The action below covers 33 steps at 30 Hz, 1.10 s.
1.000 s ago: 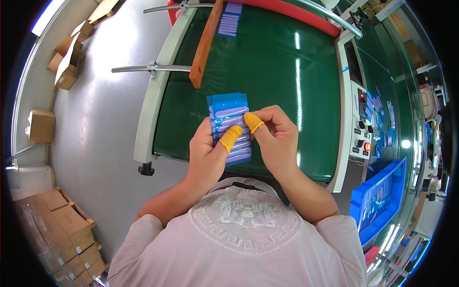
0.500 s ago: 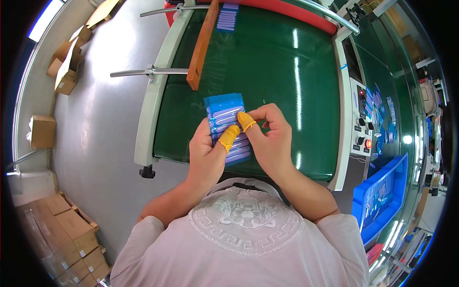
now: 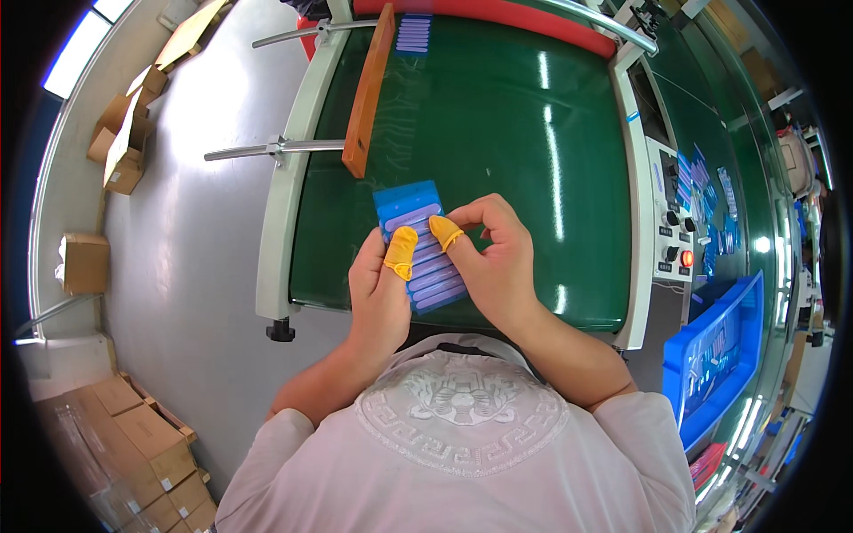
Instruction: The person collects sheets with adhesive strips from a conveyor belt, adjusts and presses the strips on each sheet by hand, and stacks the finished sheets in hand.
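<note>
Between my two hands is a blue packet of purple sticks, tilted over the near part of the green conveyor belt. The sticks lie in a row under clear, shiny film. My left hand grips the packet's left edge, its thumb in a yellow finger cot pressed on the front. At the upper right edge my right hand pinches the packet, its thumb in a yellow cot too. The fingers behind the packet are hidden. A similar packet lies flat at the belt's far end, beside the orange guide bar.
A red roller crosses the belt's far end. On the right stand a control box with knobs, a blue tray and more blue-purple packets. Brown cartons are stacked on the floor at the lower left.
The packet has shifted slightly left and its front shows flatter, with the sticks more evenly lined up. My left thumb has moved up and left on it. Both hands keep their hold.
</note>
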Available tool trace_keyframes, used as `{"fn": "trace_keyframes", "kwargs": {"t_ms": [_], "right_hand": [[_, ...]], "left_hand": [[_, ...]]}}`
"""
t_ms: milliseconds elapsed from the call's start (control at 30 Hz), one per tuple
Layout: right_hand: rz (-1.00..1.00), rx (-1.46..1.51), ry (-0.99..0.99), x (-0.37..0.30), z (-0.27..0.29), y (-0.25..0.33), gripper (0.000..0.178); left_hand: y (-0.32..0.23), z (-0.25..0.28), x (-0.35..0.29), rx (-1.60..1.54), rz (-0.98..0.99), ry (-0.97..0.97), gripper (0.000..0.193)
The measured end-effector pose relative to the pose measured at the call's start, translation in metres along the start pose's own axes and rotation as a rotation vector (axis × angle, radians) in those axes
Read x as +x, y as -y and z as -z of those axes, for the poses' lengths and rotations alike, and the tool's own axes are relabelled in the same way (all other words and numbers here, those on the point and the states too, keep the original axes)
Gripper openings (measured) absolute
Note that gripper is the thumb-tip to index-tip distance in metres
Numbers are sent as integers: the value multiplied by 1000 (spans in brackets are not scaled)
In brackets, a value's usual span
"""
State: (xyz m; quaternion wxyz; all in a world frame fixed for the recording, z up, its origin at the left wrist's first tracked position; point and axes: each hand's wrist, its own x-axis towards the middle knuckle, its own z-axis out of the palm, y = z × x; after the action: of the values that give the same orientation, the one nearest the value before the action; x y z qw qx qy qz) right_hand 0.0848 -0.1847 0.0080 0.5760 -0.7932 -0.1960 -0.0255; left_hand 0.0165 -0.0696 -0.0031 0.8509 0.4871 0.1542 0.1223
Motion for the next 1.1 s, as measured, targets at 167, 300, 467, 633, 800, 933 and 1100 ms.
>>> {"fn": "trace_keyframes", "kwargs": {"t_ms": [167,300,467,633,800,933,1100], "right_hand": [[-322,273,152,5,9,0,15],[-390,484,310,7,16,-9,17],[-514,565,361,19,18,-11,14],[-560,617,365,33,17,-20,13],[-579,776,314,56,7,-31,14],[-566,721,206,104,-11,-48,13],[-461,536,2,173,-58,-74,12]], "left_hand": [[-1,7,4,-16,0,8,24],[-5,7,10,-82,40,36,23],[-4,12,15,-181,96,62,24],[-13,18,18,-292,159,53,27],[-17,30,21,-232,111,-14,30],[-25,41,14,-175,100,-7,30],[-27,49,3,-94,28,-84,32]]}}
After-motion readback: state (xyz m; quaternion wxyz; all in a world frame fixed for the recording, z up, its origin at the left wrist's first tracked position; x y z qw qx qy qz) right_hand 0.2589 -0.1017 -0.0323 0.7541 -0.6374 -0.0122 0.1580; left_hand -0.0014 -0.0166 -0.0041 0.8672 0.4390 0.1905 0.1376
